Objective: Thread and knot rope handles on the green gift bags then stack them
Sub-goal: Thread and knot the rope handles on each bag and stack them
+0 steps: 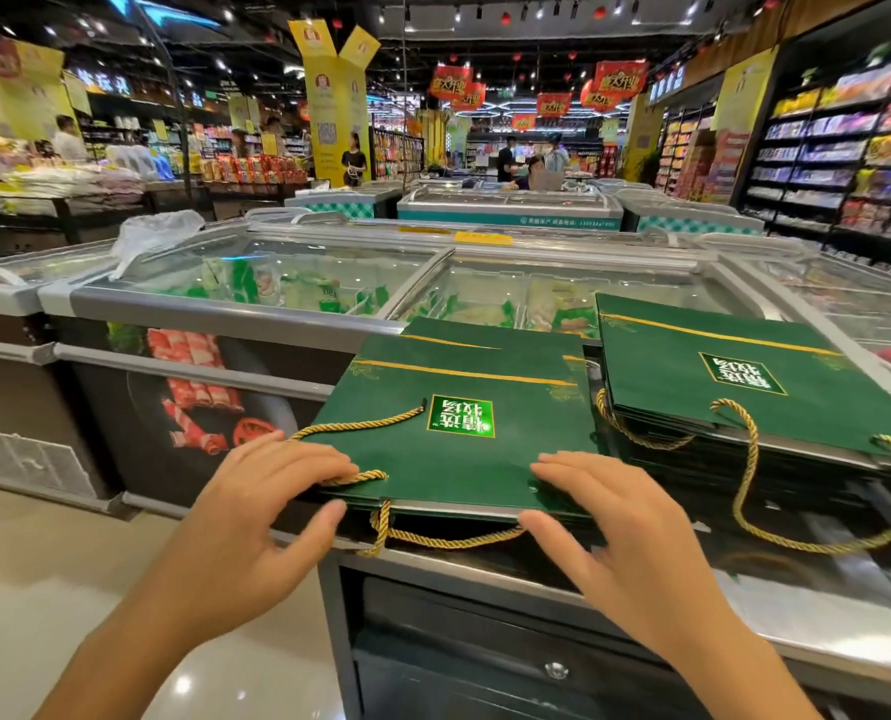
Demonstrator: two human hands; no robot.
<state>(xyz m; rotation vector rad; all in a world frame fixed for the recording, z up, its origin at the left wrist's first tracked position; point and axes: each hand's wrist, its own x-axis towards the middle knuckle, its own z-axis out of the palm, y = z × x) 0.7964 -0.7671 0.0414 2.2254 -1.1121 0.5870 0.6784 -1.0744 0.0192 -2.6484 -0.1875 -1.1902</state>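
A flat green gift bag (464, 433) lies on top of a low pile on a chest freezer (485, 569), its open edge facing me. A gold rope (360, 426) lies across its left side and a gold handle loop (448, 538) hangs below its near edge. My left hand (272, 491) holds the bag's near left corner, fingers on top over the rope and thumb under the edge. My right hand (604, 504) holds the near right corner the same way. To the right sits a taller stack of green bags (744, 387) with gold rope handles (744, 491) dangling.
Glass-topped chest freezers (287, 283) stretch ahead and to the left. A white plastic bag (152, 236) lies on one lid. Shelves of goods line the right wall (848, 163). Several people stand far down the aisle. Pale floor (43, 563) lies at my left.
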